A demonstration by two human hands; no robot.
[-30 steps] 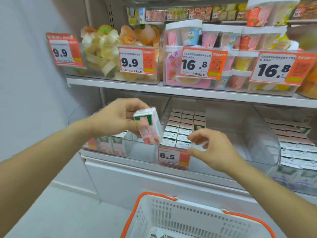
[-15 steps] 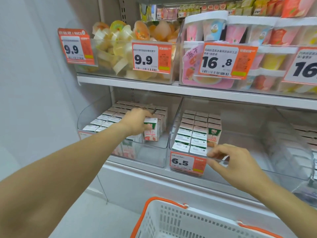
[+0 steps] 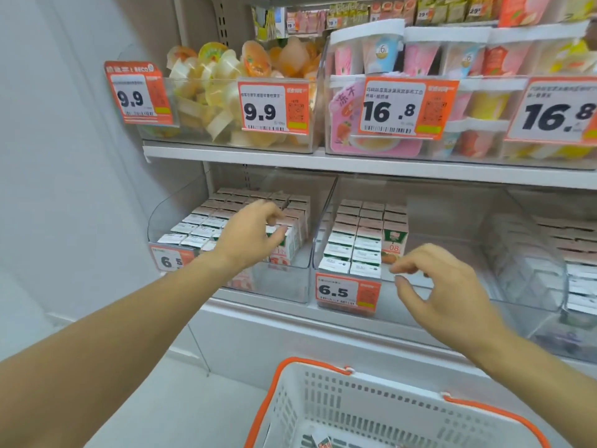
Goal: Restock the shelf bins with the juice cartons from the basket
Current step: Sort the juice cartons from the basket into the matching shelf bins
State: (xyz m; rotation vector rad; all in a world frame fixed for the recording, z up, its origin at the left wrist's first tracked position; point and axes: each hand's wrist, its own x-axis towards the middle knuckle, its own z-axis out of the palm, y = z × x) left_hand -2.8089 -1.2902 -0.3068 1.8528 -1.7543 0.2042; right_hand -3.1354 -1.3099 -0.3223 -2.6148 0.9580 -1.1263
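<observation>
Cardboard cartons (image 3: pixel 292 244) just past the loose left fingers (image 3: pixel 274 218) look light but squashy, so hold the flat sides; right hand (image 3: pixel 442 295) is empty too.

Jelly cups (image 3: pixel 206 88) & price tags (image 3: pixel 273 108) on upper shelf (image 3: pixel 232 155).

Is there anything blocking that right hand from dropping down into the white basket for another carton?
Nothing visible does. The right hand hangs empty above the orange-rimmed white plastic basket, whose top is open, handles resting along its rim.
</observation>
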